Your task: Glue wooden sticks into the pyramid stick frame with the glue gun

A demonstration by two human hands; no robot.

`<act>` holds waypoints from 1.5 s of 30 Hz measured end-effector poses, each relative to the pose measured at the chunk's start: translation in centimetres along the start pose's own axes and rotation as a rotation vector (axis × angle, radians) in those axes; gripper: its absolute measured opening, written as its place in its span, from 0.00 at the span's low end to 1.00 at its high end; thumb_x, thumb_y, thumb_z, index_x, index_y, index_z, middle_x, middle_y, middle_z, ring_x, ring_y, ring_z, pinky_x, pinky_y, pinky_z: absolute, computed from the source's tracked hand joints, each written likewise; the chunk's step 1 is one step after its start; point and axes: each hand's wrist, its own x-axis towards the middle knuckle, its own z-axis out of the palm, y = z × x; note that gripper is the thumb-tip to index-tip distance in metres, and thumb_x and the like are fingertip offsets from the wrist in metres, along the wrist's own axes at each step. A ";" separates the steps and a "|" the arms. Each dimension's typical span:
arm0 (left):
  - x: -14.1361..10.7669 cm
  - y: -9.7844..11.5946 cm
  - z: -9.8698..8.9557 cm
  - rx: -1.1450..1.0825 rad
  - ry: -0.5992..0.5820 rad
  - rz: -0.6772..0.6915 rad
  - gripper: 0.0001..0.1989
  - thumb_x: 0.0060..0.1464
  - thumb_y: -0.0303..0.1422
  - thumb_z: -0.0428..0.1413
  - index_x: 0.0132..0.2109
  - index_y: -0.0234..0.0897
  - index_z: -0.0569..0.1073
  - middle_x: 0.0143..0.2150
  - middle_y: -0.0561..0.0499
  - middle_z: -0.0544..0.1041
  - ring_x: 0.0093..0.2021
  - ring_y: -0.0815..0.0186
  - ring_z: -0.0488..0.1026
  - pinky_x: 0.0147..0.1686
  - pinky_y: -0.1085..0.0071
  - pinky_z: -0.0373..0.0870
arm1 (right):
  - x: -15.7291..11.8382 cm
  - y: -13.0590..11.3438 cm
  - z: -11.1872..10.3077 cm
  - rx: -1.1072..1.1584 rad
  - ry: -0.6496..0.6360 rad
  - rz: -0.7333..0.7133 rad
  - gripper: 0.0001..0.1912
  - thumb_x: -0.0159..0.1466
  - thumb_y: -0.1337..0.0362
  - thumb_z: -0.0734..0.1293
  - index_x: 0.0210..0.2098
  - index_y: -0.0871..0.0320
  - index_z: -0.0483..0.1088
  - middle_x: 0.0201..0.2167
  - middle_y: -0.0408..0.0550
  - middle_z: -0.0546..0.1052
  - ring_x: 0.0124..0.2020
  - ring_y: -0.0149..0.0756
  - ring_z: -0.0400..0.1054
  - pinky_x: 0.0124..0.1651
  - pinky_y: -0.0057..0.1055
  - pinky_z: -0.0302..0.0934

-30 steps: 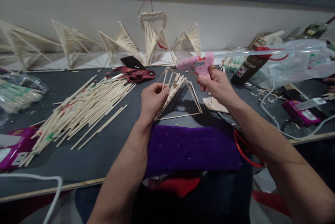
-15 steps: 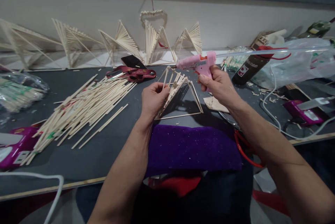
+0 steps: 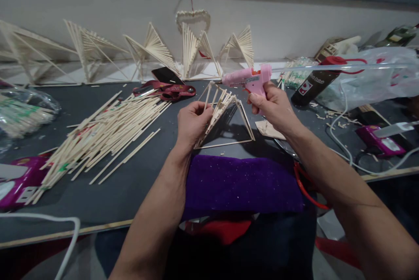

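My right hand grips a pink glue gun by its handle, its nozzle pointing left. A long clear glue stick runs out of the gun's back. The nozzle tip is at the top corner of a small frame of wooden sticks; whether it touches cannot be made out. Fingers of my left hand pinch the frame's left side, partly hiding the sticks there. The frame stands on the dark table, with one stick along its front base.
Loose sticks lie in a heap at left, beside a dark red lanyard. Finished stick frames line the wall. A dark bottle leans at right, near a white cable. A purple cloth covers the front edge.
The glue gun's nozzle has shifted slightly against the frame's top corner. My hands keep the same holds, and the view has moved a little.
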 end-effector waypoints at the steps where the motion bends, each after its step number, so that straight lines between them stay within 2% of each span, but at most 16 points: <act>1: 0.0 0.0 0.0 -0.003 0.000 0.000 0.08 0.44 0.35 0.63 0.32 0.36 0.79 0.28 0.51 0.77 0.26 0.69 0.69 0.25 0.73 0.63 | 0.0 0.0 0.0 -0.003 -0.003 0.003 0.19 0.61 0.46 0.69 0.39 0.55 0.70 0.28 0.43 0.69 0.23 0.28 0.61 0.26 0.29 0.60; 8: -0.2 0.1 0.1 -0.030 0.005 -0.003 0.07 0.44 0.34 0.63 0.31 0.36 0.79 0.28 0.50 0.77 0.25 0.70 0.68 0.25 0.73 0.63 | -0.1 -0.3 0.0 -0.008 0.001 0.018 0.15 0.62 0.50 0.69 0.39 0.56 0.70 0.29 0.44 0.69 0.23 0.28 0.61 0.27 0.31 0.61; 19: 0.0 -0.2 0.0 -0.026 -0.008 0.016 0.07 0.44 0.35 0.63 0.32 0.36 0.79 0.28 0.50 0.77 0.27 0.69 0.69 0.26 0.72 0.64 | -0.2 0.1 -0.2 0.021 0.032 -0.012 0.17 0.61 0.49 0.70 0.35 0.57 0.70 0.29 0.44 0.71 0.24 0.27 0.62 0.27 0.29 0.60; 24: -0.1 0.0 0.0 0.002 -0.007 0.016 0.07 0.45 0.35 0.62 0.31 0.36 0.79 0.28 0.51 0.77 0.26 0.70 0.68 0.25 0.74 0.63 | -0.2 0.3 0.1 0.012 0.018 -0.025 0.15 0.62 0.51 0.70 0.37 0.58 0.71 0.29 0.43 0.71 0.23 0.25 0.63 0.26 0.27 0.60; 29: -0.1 0.1 0.0 0.006 -0.005 0.032 0.07 0.44 0.34 0.62 0.31 0.36 0.79 0.29 0.51 0.77 0.27 0.69 0.69 0.26 0.74 0.64 | -0.4 0.1 0.0 -0.021 0.010 -0.021 0.13 0.61 0.54 0.70 0.34 0.58 0.71 0.30 0.43 0.70 0.23 0.24 0.62 0.26 0.26 0.60; 35: 0.0 -0.2 -0.1 0.016 -0.007 0.035 0.07 0.45 0.34 0.62 0.32 0.36 0.79 0.29 0.50 0.77 0.27 0.69 0.70 0.26 0.73 0.65 | -0.2 0.4 0.1 0.040 0.037 -0.041 0.16 0.62 0.51 0.69 0.39 0.59 0.71 0.32 0.44 0.73 0.24 0.25 0.62 0.27 0.26 0.60; 45: -0.2 0.1 0.1 0.010 0.004 0.022 0.06 0.45 0.33 0.62 0.32 0.36 0.79 0.28 0.50 0.77 0.26 0.70 0.69 0.24 0.73 0.64 | -0.5 0.0 0.3 -0.017 0.022 -0.049 0.17 0.62 0.50 0.69 0.39 0.58 0.73 0.30 0.43 0.71 0.23 0.25 0.62 0.25 0.26 0.61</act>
